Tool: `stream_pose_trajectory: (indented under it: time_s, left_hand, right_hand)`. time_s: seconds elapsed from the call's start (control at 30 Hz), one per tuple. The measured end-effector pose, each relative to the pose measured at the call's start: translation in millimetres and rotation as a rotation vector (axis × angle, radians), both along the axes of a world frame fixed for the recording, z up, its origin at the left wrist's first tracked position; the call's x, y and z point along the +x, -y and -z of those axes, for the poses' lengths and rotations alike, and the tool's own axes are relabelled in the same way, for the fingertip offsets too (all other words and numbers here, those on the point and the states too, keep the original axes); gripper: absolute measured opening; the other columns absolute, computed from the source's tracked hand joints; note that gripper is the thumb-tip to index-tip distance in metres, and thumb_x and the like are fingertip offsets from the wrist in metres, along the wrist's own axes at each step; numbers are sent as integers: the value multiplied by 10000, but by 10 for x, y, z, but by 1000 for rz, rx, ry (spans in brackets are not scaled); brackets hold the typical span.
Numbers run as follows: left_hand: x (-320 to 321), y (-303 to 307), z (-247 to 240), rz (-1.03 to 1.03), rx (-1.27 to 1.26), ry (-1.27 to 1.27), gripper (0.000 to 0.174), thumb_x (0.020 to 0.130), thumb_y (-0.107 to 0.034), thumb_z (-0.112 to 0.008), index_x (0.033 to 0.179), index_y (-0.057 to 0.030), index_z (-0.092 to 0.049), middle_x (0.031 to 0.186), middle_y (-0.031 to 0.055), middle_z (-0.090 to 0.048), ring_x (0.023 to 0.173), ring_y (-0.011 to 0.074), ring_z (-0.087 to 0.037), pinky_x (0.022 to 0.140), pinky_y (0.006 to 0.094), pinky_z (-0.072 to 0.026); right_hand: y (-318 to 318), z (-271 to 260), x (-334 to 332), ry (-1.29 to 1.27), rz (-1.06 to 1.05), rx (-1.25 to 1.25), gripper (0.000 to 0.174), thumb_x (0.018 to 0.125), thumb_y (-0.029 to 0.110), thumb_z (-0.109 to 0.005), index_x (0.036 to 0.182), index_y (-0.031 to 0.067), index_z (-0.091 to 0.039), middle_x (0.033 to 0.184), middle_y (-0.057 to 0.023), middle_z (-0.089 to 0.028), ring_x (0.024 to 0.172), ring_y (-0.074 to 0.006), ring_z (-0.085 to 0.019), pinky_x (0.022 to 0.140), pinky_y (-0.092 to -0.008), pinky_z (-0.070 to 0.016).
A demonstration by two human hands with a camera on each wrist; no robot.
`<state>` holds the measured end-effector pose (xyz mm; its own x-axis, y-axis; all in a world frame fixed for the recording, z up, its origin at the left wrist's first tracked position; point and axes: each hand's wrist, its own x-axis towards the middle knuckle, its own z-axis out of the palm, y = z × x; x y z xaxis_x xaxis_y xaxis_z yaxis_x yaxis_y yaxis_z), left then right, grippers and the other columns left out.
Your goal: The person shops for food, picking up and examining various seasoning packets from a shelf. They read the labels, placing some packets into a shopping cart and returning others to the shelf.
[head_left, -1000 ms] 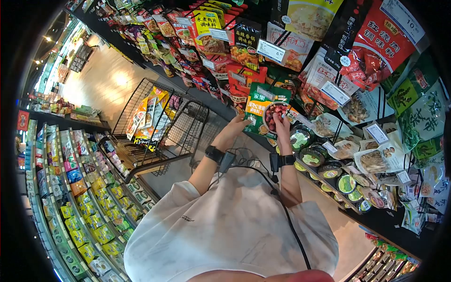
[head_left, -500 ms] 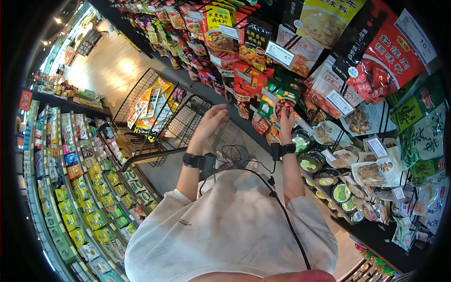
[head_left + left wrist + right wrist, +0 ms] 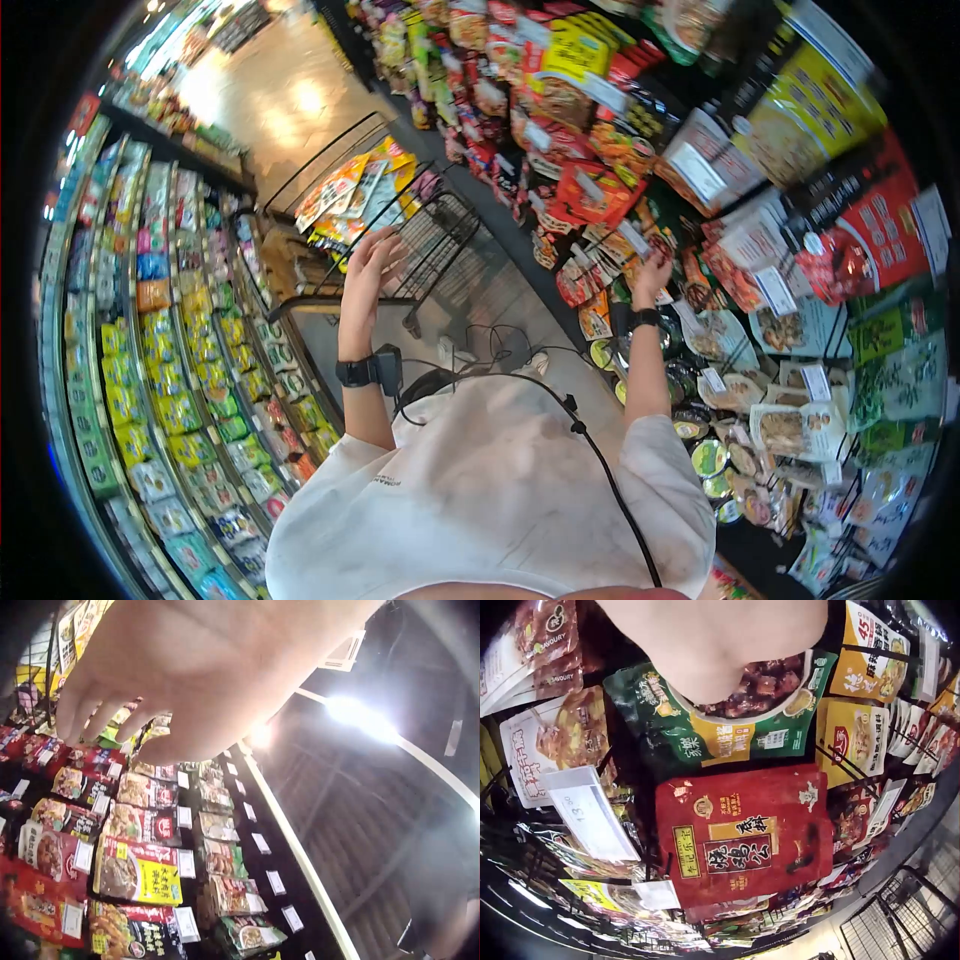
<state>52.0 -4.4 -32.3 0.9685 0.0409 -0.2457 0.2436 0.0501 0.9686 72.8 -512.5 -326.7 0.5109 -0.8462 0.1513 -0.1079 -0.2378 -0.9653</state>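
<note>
At the hanging packets on the right, my right hand (image 3: 655,274) is on a green packet (image 3: 780,742) that shows a dish of dark red meat. The right wrist view has that hand (image 3: 727,637) over the packet's upper part, its fingertips hidden. Directly below the green packet hangs a red one (image 3: 742,836). My left hand (image 3: 372,275) is raised beside the wire cart (image 3: 440,235), fingers relaxed and holding nothing. In the left wrist view the same hand (image 3: 180,682) has its fingers slightly bent, with rows of packets beyond.
Yellow and orange packets (image 3: 365,190) lie in the cart. Sloping shelves of small packs (image 3: 180,410) run along the left. Bagged dried goods (image 3: 800,430) hang at the lower right, near round tubs (image 3: 710,458). A black cable (image 3: 610,480) crosses the shirt.
My left hand has come off the green packet and moved left toward the cart. My right hand has taken the packet in among the hanging ones. The head view has turned.
</note>
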Motion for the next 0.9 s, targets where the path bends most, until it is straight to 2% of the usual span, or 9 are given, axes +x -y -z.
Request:
stream_pose_trajectory:
  time_s: [0.2,0.27,0.33,0.37,0.4,0.47,0.63,0.77,0.9]
  left_hand:
    - [0,-1048,155,-234,27,31,425,1003,-272,-569,1359,-45,-519,1213,91,-618,1096,178,-611,899,307,-495]
    - [-29,-1465,214,-334,29,79,406,999,-261,-577,1343,-50,-532,1191,84,-624,1066,165,-620,885,302,-497]
    - [-77,-1918,235,-411,63,65,445,1003,-269,-568,1366,-21,-505,1255,105,-608,1111,189,-617,949,325,-501]
    - [-92,-2159,249,-450,72,80,441,1001,-256,-566,1370,-23,-502,1267,111,-598,1118,194,-614,956,328,-497]
    - [-117,-2383,288,-488,76,90,439,999,-242,-563,1374,-25,-498,1280,117,-588,1125,198,-611,963,332,-494]
    - [-138,-2815,378,-589,73,91,454,990,-236,-566,1385,-26,-488,1304,125,-572,1165,209,-585,995,340,-465]
    - [-159,-3665,743,-697,216,19,580,947,-277,-612,1433,-21,-426,1374,185,-506,1319,250,-449,1086,365,-343]
    - [-27,-4107,1233,-723,307,-171,750,922,-334,-642,1501,-11,-291,1454,251,-391,1362,295,-385,1095,373,-332]
    - [56,-4266,1609,-728,258,-213,780,934,-337,-637,1517,1,-245,1459,250,-386,1348,304,-408,1096,377,-334]
  right_hand:
    - [-270,411,-138,-96,162,-40,338,928,148,-607,1187,-29,-479,1104,-136,-601,986,-254,-560,905,-360,-439]
    - [-602,527,-290,-70,94,8,285,913,94,-562,1160,-21,-476,1094,-134,-585,998,-249,-550,898,-348,-434]
    - [-1217,279,-347,-18,12,79,87,828,17,-516,894,18,-459,814,-43,-460,769,-216,-470,729,-356,-405]
    - [-1468,343,-337,-3,-71,191,190,805,-13,-516,798,71,-345,758,3,-327,691,-160,-350,619,-331,-328]
    - [-1446,798,-306,-82,-172,198,85,837,0,-523,892,14,-459,804,-22,-449,726,-167,-449,653,-318,-402]
    - [-2215,746,-205,-11,-226,433,267,955,115,-563,1195,4,-524,1069,-119,-611,990,-262,-613,868,-375,-526]
    - [-3926,-212,269,-144,-722,561,284,1002,161,-539,1242,8,-530,1151,-151,-634,1045,-254,-651,904,-347,-542]
    - [-4995,-979,623,-260,-1168,487,241,1032,160,-484,1192,3,-574,1089,-129,-683,995,-204,-680,869,-296,-541]
    - [-5797,-1249,1080,-376,-1593,407,252,1039,160,-465,1193,-3,-579,1053,-125,-697,964,-193,-685,846,-299,-545]
